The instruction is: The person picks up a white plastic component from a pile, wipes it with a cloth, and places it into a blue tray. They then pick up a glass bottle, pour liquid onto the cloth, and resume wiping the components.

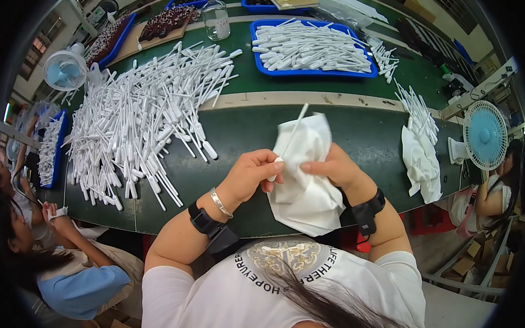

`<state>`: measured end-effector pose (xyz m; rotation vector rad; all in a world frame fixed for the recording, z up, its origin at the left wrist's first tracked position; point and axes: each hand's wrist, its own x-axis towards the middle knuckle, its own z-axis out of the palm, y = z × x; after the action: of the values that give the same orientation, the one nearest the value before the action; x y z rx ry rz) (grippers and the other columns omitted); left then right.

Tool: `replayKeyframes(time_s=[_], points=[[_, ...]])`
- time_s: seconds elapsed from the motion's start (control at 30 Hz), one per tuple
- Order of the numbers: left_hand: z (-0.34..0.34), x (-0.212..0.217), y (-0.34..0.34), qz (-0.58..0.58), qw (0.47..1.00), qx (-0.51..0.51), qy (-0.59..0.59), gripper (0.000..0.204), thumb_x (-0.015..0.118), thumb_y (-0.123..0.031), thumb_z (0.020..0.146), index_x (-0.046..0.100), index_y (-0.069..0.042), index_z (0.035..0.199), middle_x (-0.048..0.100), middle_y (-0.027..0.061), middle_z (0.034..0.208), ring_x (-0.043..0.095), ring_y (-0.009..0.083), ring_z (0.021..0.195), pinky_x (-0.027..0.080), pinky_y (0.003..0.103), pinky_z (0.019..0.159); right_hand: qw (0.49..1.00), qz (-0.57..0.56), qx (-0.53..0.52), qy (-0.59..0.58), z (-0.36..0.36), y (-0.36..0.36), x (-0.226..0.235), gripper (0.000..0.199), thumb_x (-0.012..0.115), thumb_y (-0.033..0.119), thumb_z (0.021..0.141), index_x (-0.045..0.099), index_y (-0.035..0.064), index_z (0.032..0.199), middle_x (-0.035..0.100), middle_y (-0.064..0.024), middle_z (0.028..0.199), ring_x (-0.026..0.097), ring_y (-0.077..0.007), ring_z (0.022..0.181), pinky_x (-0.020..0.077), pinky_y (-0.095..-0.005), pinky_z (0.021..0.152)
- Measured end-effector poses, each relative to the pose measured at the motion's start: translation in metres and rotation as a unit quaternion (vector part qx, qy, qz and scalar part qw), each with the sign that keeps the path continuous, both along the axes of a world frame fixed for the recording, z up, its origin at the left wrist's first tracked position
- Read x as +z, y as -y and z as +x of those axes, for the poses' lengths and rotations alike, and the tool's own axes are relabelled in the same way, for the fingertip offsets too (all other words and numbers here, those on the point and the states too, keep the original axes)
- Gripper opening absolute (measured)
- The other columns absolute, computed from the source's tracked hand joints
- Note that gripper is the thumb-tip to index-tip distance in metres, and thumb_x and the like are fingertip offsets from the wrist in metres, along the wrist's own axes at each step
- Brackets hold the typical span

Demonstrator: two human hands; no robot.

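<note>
In front of me, my left hand [256, 172] is closed in a pinch on the wide end of a white dropper-like stick [297, 122]. Its thin stem points up and slightly right, lying against a white cloth [304, 206]. The cloth is bunched in my right hand [340, 167], with the thumb pressed over it, and hangs down to the table's near edge. To the left lies a big loose heap of the same white sticks [142, 119], each with a thin stem and a wider rounded end.
A blue tray [317, 74] of white sticks stands at the back. At right, more sticks [417, 114] lie by a second white cloth [421, 164] and a fan [485, 134]. A glass jar [215, 20] stands behind the heap. People sit at both sides.
</note>
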<state>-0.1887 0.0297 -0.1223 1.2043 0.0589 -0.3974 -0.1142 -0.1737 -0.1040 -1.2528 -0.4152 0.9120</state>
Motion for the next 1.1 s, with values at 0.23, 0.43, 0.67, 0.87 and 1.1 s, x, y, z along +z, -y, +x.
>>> replayKeyframes(time_s=[0.23,0.43,0.67,0.87,1.1], points=[[-0.002,0.011,-0.007,-0.047,0.995,0.081,0.031,0.014,0.053,-0.016,0.084,0.054,-0.003,0.085,0.059,0.0063,0.072,0.051,0.0087,0.055,0.041,0.021,0.049,0.966,0.166,-0.15,-0.129,-0.016,-0.007,0.007,0.05,0.061,0.016,0.077,0.04,0.0,0.12,0.052,-0.0088,0.11,0.053,-0.0197,0.099,0.0419,-0.032,0.085],[0.002,-0.001,-0.011,-0.111,0.99,0.077,0.036,0.013,0.053,-0.015,0.084,0.054,-0.002,0.087,0.058,0.0063,0.073,0.053,0.0109,0.063,0.042,0.022,0.057,0.981,0.123,-0.14,-0.049,-0.018,-0.013,-0.029,0.056,0.064,0.019,0.075,0.039,0.001,0.121,0.052,-0.0086,0.112,0.049,-0.0191,0.103,0.0393,-0.0323,0.088],[0.006,-0.003,-0.005,-0.117,0.993,0.025,-0.013,0.013,0.053,-0.015,0.084,0.056,-0.004,0.089,0.058,0.0046,0.081,0.053,0.0096,0.071,0.042,0.021,0.06,0.953,0.068,0.241,0.173,0.014,0.027,0.005,0.05,0.062,0.009,0.066,0.048,0.0018,0.114,0.054,-0.0052,0.109,0.048,-0.0161,0.101,0.0364,-0.0296,0.089],[0.004,0.009,0.021,0.179,0.957,0.07,0.217,0.016,0.053,-0.008,0.082,0.056,-0.001,0.096,0.055,0.0051,0.098,0.052,0.0105,0.083,0.041,0.023,0.074,0.899,-0.114,0.204,0.371,0.025,0.021,-0.038,0.047,0.061,0.01,0.069,0.049,0.0039,0.114,0.054,-0.011,0.109,0.049,-0.0193,0.1,0.0371,-0.0286,0.088],[0.025,0.061,0.075,0.149,0.97,0.033,0.19,0.014,0.054,-0.008,0.082,0.057,-0.001,0.093,0.054,0.0037,0.096,0.051,0.0109,0.085,0.04,0.024,0.076,0.918,-0.003,-0.033,0.395,0.021,0.024,-0.011,0.045,0.057,0.019,0.075,0.047,0.009,0.118,0.053,-0.0134,0.108,0.05,-0.0244,0.099,0.0377,-0.0299,0.086]])
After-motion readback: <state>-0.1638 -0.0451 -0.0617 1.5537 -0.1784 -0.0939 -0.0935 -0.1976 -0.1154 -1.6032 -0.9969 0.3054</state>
